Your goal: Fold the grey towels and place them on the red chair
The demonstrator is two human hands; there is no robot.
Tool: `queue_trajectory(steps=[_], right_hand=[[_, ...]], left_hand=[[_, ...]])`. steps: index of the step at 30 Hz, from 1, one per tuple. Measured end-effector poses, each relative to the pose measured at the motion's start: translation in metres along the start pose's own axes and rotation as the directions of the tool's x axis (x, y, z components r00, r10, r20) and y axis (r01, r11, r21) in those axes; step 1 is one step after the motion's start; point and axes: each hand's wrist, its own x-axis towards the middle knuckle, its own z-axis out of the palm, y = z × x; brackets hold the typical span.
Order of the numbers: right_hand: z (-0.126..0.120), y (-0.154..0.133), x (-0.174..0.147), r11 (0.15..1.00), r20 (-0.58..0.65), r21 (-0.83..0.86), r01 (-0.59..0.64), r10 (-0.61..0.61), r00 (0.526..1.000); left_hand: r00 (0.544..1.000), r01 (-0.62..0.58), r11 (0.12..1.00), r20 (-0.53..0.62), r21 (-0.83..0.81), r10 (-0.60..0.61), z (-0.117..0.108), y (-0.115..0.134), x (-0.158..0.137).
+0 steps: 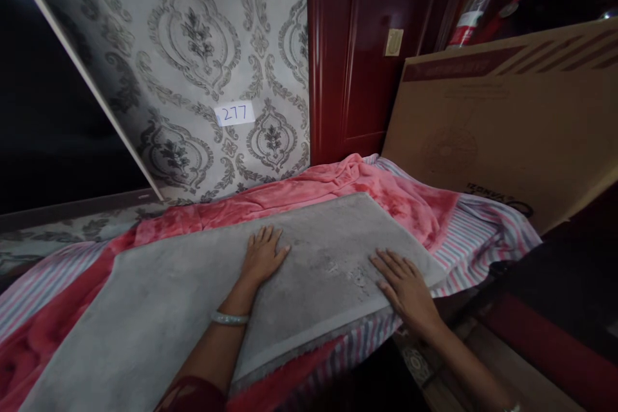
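A long grey mat (309, 270), plush-looking and folded along its near edge, lies flat across the surface before me. My left hand (263, 254) rests palm down near its middle, fingers stretched out, with a bangle (230, 318) on the wrist. Close to the mat's right end, my right hand (404, 286) also lies flat with fingers extended. Neither hand grips anything. Small whitish marks show on the mat between the two hands. Under the mat a pink-red blanket (405, 206) spreads out, over a striped cloth (476, 238).
A large cardboard box (506, 122) stands at the right, with a red-capped bottle (470, 16) behind it. Patterned wallpaper with a paper label (235, 113) reading 277 backs the surface. A dark screen-like panel (62, 109) is at the left; a dark red door (367, 90) stands behind.
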Motion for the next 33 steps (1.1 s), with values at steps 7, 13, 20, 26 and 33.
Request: queue_trajectory(steps=[7, 13, 20, 26, 33], right_hand=[[-0.001, 0.076, -0.029, 0.963, -0.12, -0.015, -0.27, 0.267, 0.956], [-0.007, 0.086, -0.005, 0.896, -0.082, -0.103, -0.431, 0.425, 0.902], [0.008, -0.013, 0.11, 0.979, 0.162, 0.205, 0.008, -0.042, 0.986], [0.028, -0.079, 0.188, 0.973, 0.385, 0.222, 0.065, -0.149, 0.911], [0.041, -0.076, 0.194, 0.985, 0.423, 0.148, 0.084, -0.14, 0.895]], left_hand=[[1.0, -0.003, 1.0, 0.003, 0.0, 0.003, 0.002, 0.001, 0.001], [1.0, -0.002, 1.0, 0.001, 0.0, 0.002, 0.003, 0.0, 0.001], [1.0, -0.005, 1.0, -0.014, -0.005, 0.005, 0.004, -0.001, 0.002], [1.0, -0.002, 1.0, -0.016, -0.006, 0.002, 0.004, -0.001, 0.001], [1.0, -0.007, 1.0, -0.014, -0.022, 0.007, 0.006, -0.002, 0.001]])
